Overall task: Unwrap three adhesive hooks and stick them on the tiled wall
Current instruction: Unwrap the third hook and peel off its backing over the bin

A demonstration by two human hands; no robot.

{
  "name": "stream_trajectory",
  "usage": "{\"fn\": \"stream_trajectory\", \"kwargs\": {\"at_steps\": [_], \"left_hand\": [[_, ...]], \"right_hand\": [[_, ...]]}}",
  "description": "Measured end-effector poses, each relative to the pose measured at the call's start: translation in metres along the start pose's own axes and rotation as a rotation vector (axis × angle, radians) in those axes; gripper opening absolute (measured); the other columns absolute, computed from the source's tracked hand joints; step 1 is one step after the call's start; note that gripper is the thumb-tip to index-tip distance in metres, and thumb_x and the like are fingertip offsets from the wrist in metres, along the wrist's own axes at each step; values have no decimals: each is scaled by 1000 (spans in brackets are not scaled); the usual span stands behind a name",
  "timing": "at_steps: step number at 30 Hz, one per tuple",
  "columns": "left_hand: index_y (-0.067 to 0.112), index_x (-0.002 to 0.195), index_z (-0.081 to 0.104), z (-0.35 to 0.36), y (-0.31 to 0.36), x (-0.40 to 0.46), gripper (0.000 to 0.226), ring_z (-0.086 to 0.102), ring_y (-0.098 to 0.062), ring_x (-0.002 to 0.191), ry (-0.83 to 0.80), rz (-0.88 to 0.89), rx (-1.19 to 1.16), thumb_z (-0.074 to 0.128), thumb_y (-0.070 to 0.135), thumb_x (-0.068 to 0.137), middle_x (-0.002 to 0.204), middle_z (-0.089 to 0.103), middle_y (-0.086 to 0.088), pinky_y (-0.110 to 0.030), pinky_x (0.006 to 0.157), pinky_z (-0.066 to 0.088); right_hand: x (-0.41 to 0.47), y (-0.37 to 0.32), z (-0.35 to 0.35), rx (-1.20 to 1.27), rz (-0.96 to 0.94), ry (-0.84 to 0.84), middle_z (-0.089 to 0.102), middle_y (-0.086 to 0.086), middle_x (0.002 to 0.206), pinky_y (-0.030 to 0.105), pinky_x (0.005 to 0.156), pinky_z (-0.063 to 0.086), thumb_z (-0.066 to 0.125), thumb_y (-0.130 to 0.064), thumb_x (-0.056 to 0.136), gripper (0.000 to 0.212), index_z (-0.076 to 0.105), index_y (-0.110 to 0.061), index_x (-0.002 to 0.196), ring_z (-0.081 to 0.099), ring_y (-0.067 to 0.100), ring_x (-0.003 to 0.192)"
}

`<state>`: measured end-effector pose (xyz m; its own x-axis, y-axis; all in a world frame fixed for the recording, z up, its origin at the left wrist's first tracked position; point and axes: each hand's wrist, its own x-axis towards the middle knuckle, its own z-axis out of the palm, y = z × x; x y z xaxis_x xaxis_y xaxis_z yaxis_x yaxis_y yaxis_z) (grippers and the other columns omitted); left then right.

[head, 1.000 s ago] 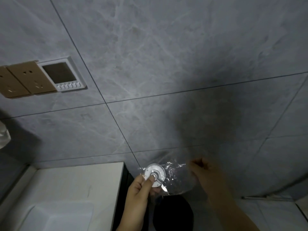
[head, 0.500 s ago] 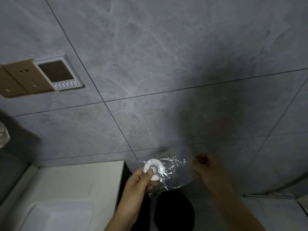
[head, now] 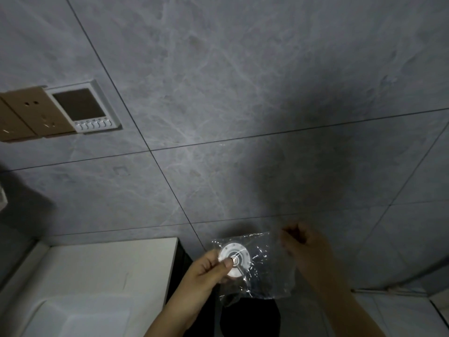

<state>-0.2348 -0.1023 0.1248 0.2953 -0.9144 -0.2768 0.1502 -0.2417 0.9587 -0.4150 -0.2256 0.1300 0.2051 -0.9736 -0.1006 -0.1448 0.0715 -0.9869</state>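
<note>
A round white adhesive hook (head: 239,255) sits inside a clear plastic wrapper (head: 267,276) low in the view. My left hand (head: 206,271) pinches the hook through the film, with the thumb on its centre. My right hand (head: 306,249) is just to the right with its fingers curled at the wrapper's right edge, and it seems to pinch the film there. The grey tiled wall (head: 218,93) fills the view behind both hands. No hook is visible on the wall.
Two tan socket plates (head: 26,115) and a white control panel (head: 83,108) are mounted on the wall at the left. A white basin counter (head: 97,276) lies at the lower left. A dark round object (head: 250,319) sits below the hands.
The wrapper has spread out flatter to the right of the hook. Both hands have shifted slightly right in the view. My left hand keeps hold of the hook.
</note>
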Motion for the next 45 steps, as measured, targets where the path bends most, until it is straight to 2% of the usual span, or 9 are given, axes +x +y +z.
{"fn": "stream_trajectory", "kwargs": {"at_steps": [7,13,22,24,29,33,39,42,45], "left_hand": [[6,102,70,-3,-2,10,30,59,-30,87,34,1,-68,70,27,81,97,72,-19,-46,87,43],[10,103,71,-3,-9,16,39,65,-21,79,9,18,-88,74,34,73,96,73,-16,-34,78,51],[16,102,70,-11,-5,16,28,67,-16,79,41,103,-51,68,25,76,93,76,-6,-24,73,54],[17,102,70,-11,-5,14,24,68,-10,78,67,150,-54,67,21,78,90,76,-3,-18,69,53],[28,83,70,-7,-6,9,18,67,0,75,73,214,-25,63,11,86,74,71,12,-13,68,51],[19,101,70,-7,-11,9,20,71,-13,89,58,193,-83,69,20,81,94,76,0,-19,74,53],[19,105,70,3,-15,8,24,71,-17,90,41,143,-101,67,24,82,97,76,-4,-22,75,54],[16,119,64,11,-21,8,37,71,-23,86,84,113,-106,63,29,84,104,74,-11,-32,77,56],[10,110,66,21,-27,5,41,68,-14,70,142,36,-101,69,37,80,90,75,-9,-20,62,50]], "right_hand": [[-6,-13,-1,-293,-190,111,57,-10,79,3,58,41,75,-22,70,23,55,-27,80,54,2,67],[-14,-29,6,-655,-517,44,49,-10,49,15,52,36,78,-22,64,21,58,-21,58,46,3,47],[-19,-35,19,-592,-386,-47,67,-22,63,29,77,41,72,-28,77,4,71,-30,81,62,3,65],[-22,-39,22,-648,-367,-62,66,-28,72,25,79,27,68,-35,80,7,69,-39,85,60,2,80],[-26,-42,25,-405,-196,-253,60,-45,70,31,95,43,70,-25,79,34,58,-55,70,56,-21,81],[-26,-31,29,-297,-101,-320,72,-21,94,45,101,41,68,-26,81,26,62,-51,80,61,4,103],[-21,-12,29,-154,-34,-303,75,-20,79,13,65,52,73,-22,79,28,70,-50,72,69,0,77],[-18,-3,26,-74,4,-209,74,-16,74,14,59,52,73,-18,79,23,73,-40,75,69,3,68],[-16,2,19,21,4,-129,72,-21,67,8,54,47,71,-13,79,35,72,-45,67,65,-5,62]]}}
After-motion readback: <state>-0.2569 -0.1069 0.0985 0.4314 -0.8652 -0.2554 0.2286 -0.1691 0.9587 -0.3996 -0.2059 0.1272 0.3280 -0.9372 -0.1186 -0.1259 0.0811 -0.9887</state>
